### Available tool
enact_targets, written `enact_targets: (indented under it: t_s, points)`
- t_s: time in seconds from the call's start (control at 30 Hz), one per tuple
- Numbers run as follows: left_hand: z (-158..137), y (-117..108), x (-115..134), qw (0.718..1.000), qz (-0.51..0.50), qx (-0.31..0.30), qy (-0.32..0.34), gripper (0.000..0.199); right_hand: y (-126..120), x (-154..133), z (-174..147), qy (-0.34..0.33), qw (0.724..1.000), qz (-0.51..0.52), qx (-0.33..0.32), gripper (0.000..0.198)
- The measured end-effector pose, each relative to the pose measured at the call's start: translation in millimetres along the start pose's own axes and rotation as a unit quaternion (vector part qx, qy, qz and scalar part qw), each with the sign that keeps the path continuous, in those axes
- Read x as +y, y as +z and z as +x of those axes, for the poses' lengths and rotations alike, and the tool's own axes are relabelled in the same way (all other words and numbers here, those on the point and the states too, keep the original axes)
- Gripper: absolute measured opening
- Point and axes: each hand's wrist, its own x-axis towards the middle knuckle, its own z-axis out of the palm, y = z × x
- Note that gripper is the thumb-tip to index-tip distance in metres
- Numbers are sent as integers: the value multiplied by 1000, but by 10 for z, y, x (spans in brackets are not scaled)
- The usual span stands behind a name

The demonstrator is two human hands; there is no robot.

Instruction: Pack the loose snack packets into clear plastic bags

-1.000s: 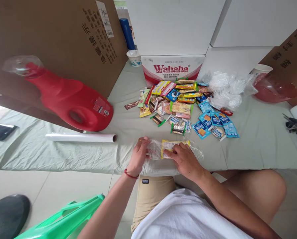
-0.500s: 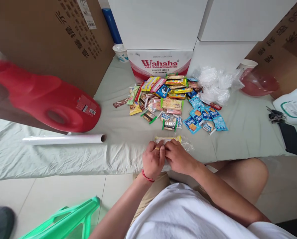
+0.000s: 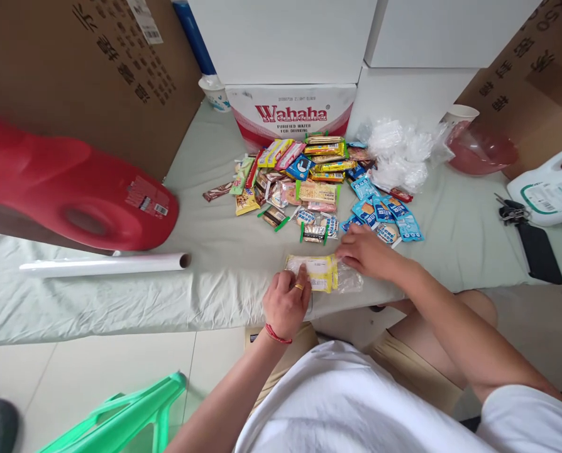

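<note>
A yellow-and-white snack packet (image 3: 319,267) lies flat near the front edge of the cloth-covered surface, in a clear plastic bag (image 3: 349,279) that sticks out past its right end. My left hand (image 3: 286,303) holds the packet's near left side, the index finger pressed on its top and the other fingers curled. At the packet's upper right corner, my right hand (image 3: 366,251) has its fingers closed on the bag's plastic. Just beyond lies a heap of wrapped snacks (image 3: 319,192), with several blue snack packets (image 3: 374,209) on its right side.
Crumpled clear bags (image 3: 398,151) sit behind the heap, near a red bowl (image 3: 481,151). A red jug (image 3: 115,195) and a white film roll (image 3: 104,265) are on the left. Keys (image 3: 514,209), a black phone (image 3: 539,253) and a white jug (image 3: 552,192) lie right. White boxes stand behind.
My right hand has moved right and away from my left, to the packet's right end. More of the packet shows. My left hand stays on it, and the whole view has shifted slightly.
</note>
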Motion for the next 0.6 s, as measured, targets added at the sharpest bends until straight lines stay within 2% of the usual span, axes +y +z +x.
enact_targets:
  t_s: [0.07, 0.13, 0.23, 0.3, 0.37, 0.4, 0.43, 0.5, 0.53, 0.6]
  points:
    - [0, -3, 21, 1000, 11, 8, 5, 29, 41, -69, -290, 4, 999, -28, 35, 23]
    - [1, 2, 43, 999, 18, 27, 7, 28, 143, -129, -610, 6, 999, -26, 40, 25]
    - [4, 37, 59, 999, -35, 37, 19, 29, 315, -173, -1015, -3, 998, 66, -15, 22]
    - [10, 74, 51, 994, -100, 11, 43, 33, 379, -168, -1180, 2, 991, 136, -5, 20]
    - [15, 106, 34, 989, -136, -14, 58, 36, 406, -148, -1246, 35, 985, 155, 70, 17]
    - [16, 113, 25, 988, -139, -19, 60, 37, 418, -138, -1245, 52, 982, 145, 106, 23]
    - [15, 113, 19, 989, -137, -20, 60, 39, 438, -131, -1225, 62, 982, 126, 126, 40]
    - [2, 87, 20, 988, -139, -26, 59, 45, 520, -130, -1145, 50, 989, 77, 116, 73]
    - [-12, 62, 30, 987, -145, -36, 59, 49, 585, -137, -1098, 33, 993, 51, 104, 79]
    - [-55, 2, 73, 984, -155, -71, 59, 61, 745, -167, -1014, -4, 995, 1, 105, 70]
